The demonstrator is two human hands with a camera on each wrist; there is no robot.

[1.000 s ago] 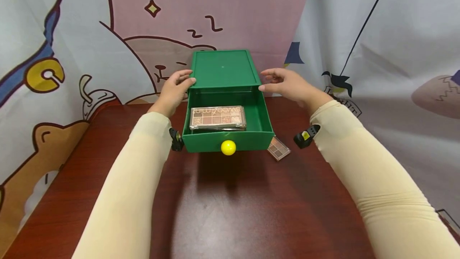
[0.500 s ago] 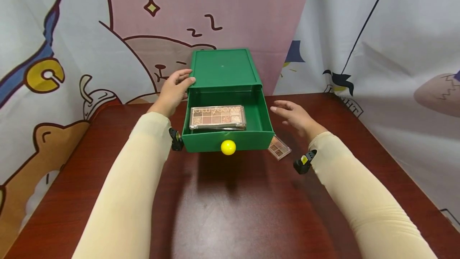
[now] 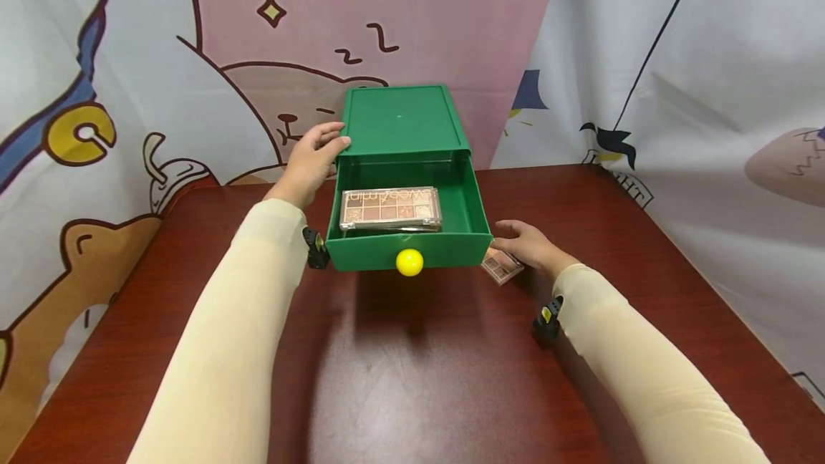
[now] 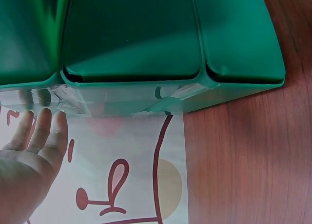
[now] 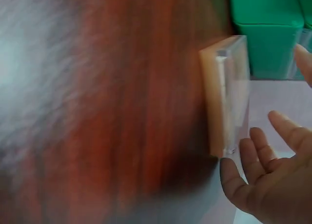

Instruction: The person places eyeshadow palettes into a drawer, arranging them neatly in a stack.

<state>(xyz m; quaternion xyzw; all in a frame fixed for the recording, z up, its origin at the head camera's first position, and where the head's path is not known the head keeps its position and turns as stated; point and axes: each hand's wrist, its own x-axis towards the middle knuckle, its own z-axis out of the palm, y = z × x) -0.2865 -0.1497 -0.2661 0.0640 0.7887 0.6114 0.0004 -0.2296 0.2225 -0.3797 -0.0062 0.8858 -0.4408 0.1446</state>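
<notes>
One green box (image 3: 402, 120) with a plain lid-like top, set at the back of a dark red-brown wooden table (image 3: 399, 392), close against a printed cloth backdrop (image 3: 470, 20). One green drawer (image 3: 370, 255), drawn well out toward the person, fitted with a round yellow knob (image 3: 409, 262) at the centre of its front wall. Contents of drawer: one ten-pan makeup palette (image 3: 389, 208), lying flat in the left part against the front wall, lettering upside down to the viewer; an edge beneath hints at a second case, though this cannot be confirmed. Bare drawer floor to its right. One smaller palette (image 3: 501, 268) with a clear cover, lying on the table just beside the drawer's front right corner, partly hidden by that corner and by fingers. Left hand (image 3: 309, 165): at the box's left side, fingers extended along the wall, thumb at the top edge, steadying rather than gripping. Right hand (image 3: 530, 245): low over the smaller palette's far end, fingers spread and loosely bent, nothing grasped; whether a fingertip touches the case cannot be told. Step in hand, by judgement: the approach to the smaller palette, contact not yet secured. The next move appears to call for thumb and fingers closing on the thin case's edges, clear of the drawer corner, with the left hand keeping the box steady.
</notes>
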